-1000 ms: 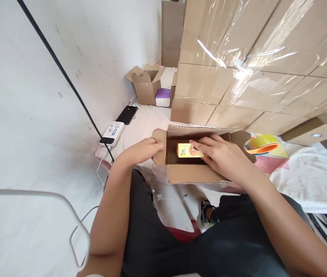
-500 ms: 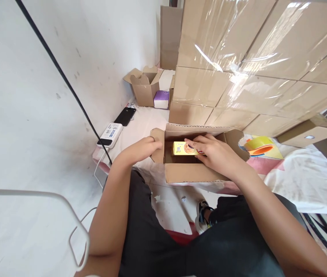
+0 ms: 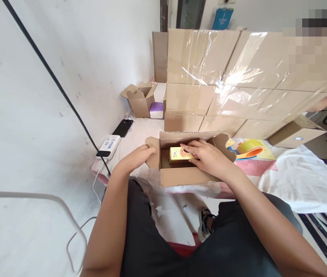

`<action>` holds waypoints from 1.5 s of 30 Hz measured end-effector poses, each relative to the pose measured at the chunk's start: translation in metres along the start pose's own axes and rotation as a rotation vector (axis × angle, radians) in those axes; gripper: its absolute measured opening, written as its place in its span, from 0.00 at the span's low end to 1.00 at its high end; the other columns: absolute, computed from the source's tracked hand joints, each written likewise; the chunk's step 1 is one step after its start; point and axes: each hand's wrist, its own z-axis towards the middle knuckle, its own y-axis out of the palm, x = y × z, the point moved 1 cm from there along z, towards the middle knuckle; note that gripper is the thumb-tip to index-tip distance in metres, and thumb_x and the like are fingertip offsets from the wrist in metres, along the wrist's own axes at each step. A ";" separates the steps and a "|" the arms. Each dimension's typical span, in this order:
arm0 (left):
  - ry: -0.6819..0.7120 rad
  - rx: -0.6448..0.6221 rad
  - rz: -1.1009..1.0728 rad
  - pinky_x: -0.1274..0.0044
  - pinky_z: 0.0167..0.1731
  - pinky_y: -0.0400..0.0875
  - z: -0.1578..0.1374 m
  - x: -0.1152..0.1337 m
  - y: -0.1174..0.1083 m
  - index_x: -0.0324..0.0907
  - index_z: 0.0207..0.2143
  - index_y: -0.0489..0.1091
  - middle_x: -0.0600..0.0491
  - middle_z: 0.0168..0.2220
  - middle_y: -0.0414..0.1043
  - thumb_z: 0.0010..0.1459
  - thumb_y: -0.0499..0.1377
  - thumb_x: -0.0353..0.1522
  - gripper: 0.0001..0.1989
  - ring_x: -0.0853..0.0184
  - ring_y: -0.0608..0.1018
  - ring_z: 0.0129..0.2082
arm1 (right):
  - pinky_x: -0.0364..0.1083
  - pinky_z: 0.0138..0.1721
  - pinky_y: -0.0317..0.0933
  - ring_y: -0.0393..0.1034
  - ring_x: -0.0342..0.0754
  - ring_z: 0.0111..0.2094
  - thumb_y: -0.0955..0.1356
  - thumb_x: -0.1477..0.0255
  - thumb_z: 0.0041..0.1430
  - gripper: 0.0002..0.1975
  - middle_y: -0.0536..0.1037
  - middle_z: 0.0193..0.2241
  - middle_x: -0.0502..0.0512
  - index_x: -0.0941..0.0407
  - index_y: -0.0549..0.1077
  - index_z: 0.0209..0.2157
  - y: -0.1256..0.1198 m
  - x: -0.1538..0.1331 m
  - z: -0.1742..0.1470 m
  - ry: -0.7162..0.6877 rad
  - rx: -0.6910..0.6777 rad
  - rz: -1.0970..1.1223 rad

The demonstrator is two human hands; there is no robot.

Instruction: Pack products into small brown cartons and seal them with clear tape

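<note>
An open cardboard box [image 3: 190,179] sits near the front edge of the cloth-covered surface, its flaps spread outward. My left hand [image 3: 140,157] pinches the box's left end flap [image 3: 152,156], with the thumb on the near face. Inside the box lies a small yellow carton [image 3: 175,153] printed with a round picture. My right hand [image 3: 206,157] reaches into the box and grips the right part of this carton, covering it. The box's right end flap [image 3: 223,143] stands out behind my right wrist.
A wall of taped cardboard boxes [image 3: 192,98] rises behind. Tape rolls [image 3: 251,148] lie at the right, near a closed carton [image 3: 296,132]. A power bank [image 3: 108,147], a phone [image 3: 123,127], a small open box [image 3: 140,102] and a purple-white pack [image 3: 156,110] are at the left. Another person is at the far right.
The view has tilted up, bringing the room behind the stack and another person into sight. Both hands keep their places on the flap and the yellow carton.
</note>
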 end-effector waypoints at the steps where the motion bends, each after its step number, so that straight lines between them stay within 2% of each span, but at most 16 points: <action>1: -0.019 -0.043 -0.019 0.69 0.36 0.74 0.002 -0.002 0.001 0.45 0.32 0.76 0.52 0.35 0.81 0.57 0.57 0.43 0.13 0.55 0.80 0.39 | 0.61 0.53 0.69 0.68 0.60 0.54 0.66 0.72 0.64 0.28 0.75 0.54 0.58 0.49 0.65 0.66 -0.001 0.001 -0.001 0.006 0.013 0.032; 3: -0.023 -0.091 -0.092 0.67 0.46 0.73 0.005 -0.005 0.004 0.45 0.45 0.76 0.51 0.48 0.80 0.61 0.53 0.44 0.19 0.54 0.79 0.49 | 0.60 0.55 0.68 0.68 0.59 0.57 0.67 0.69 0.64 0.28 0.73 0.57 0.57 0.48 0.66 0.65 -0.007 0.002 -0.004 0.016 0.055 0.100; 6: 0.081 -0.007 -0.205 0.65 0.59 0.67 0.010 -0.006 0.009 0.48 0.62 0.67 0.51 0.64 0.67 0.64 0.52 0.46 0.27 0.55 0.70 0.63 | 0.59 0.57 0.67 0.69 0.58 0.56 0.66 0.68 0.65 0.22 0.75 0.56 0.58 0.50 0.72 0.60 -0.026 0.007 -0.015 0.019 0.212 0.143; 8: 0.144 0.063 -0.266 0.63 0.62 0.64 0.013 -0.004 0.014 0.49 0.66 0.62 0.51 0.68 0.61 0.66 0.49 0.50 0.30 0.55 0.65 0.66 | 0.59 0.57 0.66 0.71 0.57 0.54 0.66 0.68 0.65 0.18 0.78 0.51 0.59 0.53 0.76 0.55 -0.041 0.015 -0.026 0.047 0.377 0.130; 10: 0.184 0.091 -0.305 0.60 0.62 0.64 0.017 -0.002 0.022 0.49 0.66 0.62 0.50 0.67 0.62 0.69 0.41 0.53 0.32 0.55 0.65 0.66 | 0.58 0.55 0.67 0.73 0.57 0.50 0.67 0.67 0.65 0.15 0.80 0.47 0.59 0.54 0.78 0.50 -0.052 0.028 -0.037 0.133 0.512 0.135; 12: 0.217 0.089 -0.307 0.58 0.62 0.63 0.023 -0.001 0.030 0.50 0.66 0.63 0.51 0.67 0.63 0.70 0.37 0.51 0.32 0.56 0.65 0.67 | 0.57 0.50 0.69 0.75 0.57 0.47 0.67 0.66 0.64 0.14 0.81 0.45 0.59 0.54 0.79 0.47 -0.056 0.046 -0.045 0.269 0.559 0.206; 15: 0.263 0.104 -0.255 0.61 0.67 0.56 0.032 -0.001 0.041 0.52 0.66 0.62 0.54 0.70 0.58 0.69 0.48 0.44 0.26 0.58 0.61 0.69 | 0.55 0.47 0.70 0.77 0.56 0.46 0.65 0.63 0.65 0.15 0.82 0.45 0.58 0.54 0.79 0.46 -0.046 0.068 -0.048 0.398 0.494 0.419; 17: 0.263 0.103 -0.262 0.62 0.67 0.55 0.037 -0.002 0.046 0.51 0.69 0.57 0.53 0.71 0.55 0.64 0.55 0.38 0.31 0.58 0.61 0.69 | 0.56 0.52 0.68 0.76 0.56 0.49 0.64 0.61 0.66 0.16 0.82 0.45 0.56 0.54 0.79 0.46 -0.036 0.074 -0.044 0.389 0.421 0.536; 21: 0.226 0.100 -0.307 0.62 0.62 0.64 0.040 -0.002 0.047 0.48 0.72 0.46 0.47 0.71 0.53 0.59 0.60 0.36 0.42 0.55 0.63 0.67 | 0.57 0.59 0.62 0.73 0.56 0.53 0.62 0.57 0.68 0.20 0.82 0.47 0.55 0.52 0.79 0.48 -0.018 0.067 -0.034 0.322 0.311 0.644; 26: 0.301 0.164 -0.271 0.62 0.59 0.66 0.043 -0.002 0.043 0.50 0.65 0.60 0.47 0.66 0.62 0.52 0.63 0.35 0.37 0.53 0.64 0.66 | 0.59 0.64 0.56 0.66 0.57 0.61 0.57 0.50 0.69 0.27 0.76 0.56 0.55 0.49 0.77 0.53 -0.017 0.063 -0.037 0.321 0.241 0.679; 30: 0.372 0.194 -0.163 0.61 0.58 0.66 0.046 -0.002 0.042 0.46 0.44 0.73 0.48 0.56 0.70 0.49 0.62 0.35 0.17 0.54 0.70 0.60 | 0.58 0.58 0.62 0.68 0.57 0.59 0.69 0.54 0.61 0.30 0.76 0.56 0.56 0.47 0.68 0.62 -0.021 0.072 -0.043 0.211 0.099 0.703; 33: 0.415 0.219 -0.107 0.64 0.61 0.62 0.046 -0.001 0.041 0.44 0.35 0.75 0.49 0.53 0.71 0.53 0.57 0.34 0.09 0.56 0.71 0.58 | 0.57 0.55 0.65 0.69 0.58 0.56 0.72 0.57 0.58 0.29 0.76 0.54 0.58 0.51 0.70 0.59 -0.015 0.078 -0.041 0.236 0.159 0.661; 36: 0.411 0.231 -0.100 0.64 0.64 0.59 0.044 0.002 0.040 0.44 0.34 0.77 0.49 0.54 0.72 0.61 0.48 0.36 0.17 0.58 0.71 0.58 | 0.57 0.56 0.65 0.66 0.58 0.59 0.71 0.59 0.57 0.31 0.70 0.58 0.62 0.54 0.67 0.60 -0.002 0.079 -0.034 0.316 0.282 0.614; 38: 0.406 0.232 -0.058 0.63 0.64 0.58 0.042 0.003 0.040 0.44 0.34 0.78 0.49 0.54 0.73 0.64 0.46 0.39 0.21 0.58 0.71 0.58 | 0.58 0.59 0.63 0.62 0.59 0.62 0.71 0.61 0.56 0.37 0.65 0.63 0.62 0.52 0.62 0.65 0.008 0.078 -0.029 0.381 0.290 0.647; 42: 0.462 0.248 0.147 0.60 0.65 0.57 0.040 0.002 0.044 0.45 0.40 0.78 0.47 0.55 0.71 0.59 0.58 0.39 0.13 0.55 0.70 0.59 | 0.58 0.63 0.60 0.62 0.57 0.63 0.69 0.66 0.55 0.40 0.60 0.67 0.58 0.50 0.55 0.69 0.017 0.075 -0.022 0.538 0.171 0.922; 45: 0.478 0.204 0.182 0.60 0.64 0.58 0.042 -0.001 0.050 0.47 0.45 0.77 0.47 0.59 0.67 0.58 0.59 0.36 0.14 0.56 0.68 0.61 | 0.56 0.62 0.60 0.64 0.56 0.60 0.68 0.69 0.52 0.44 0.59 0.68 0.57 0.51 0.52 0.70 0.017 0.072 -0.020 0.568 0.143 1.049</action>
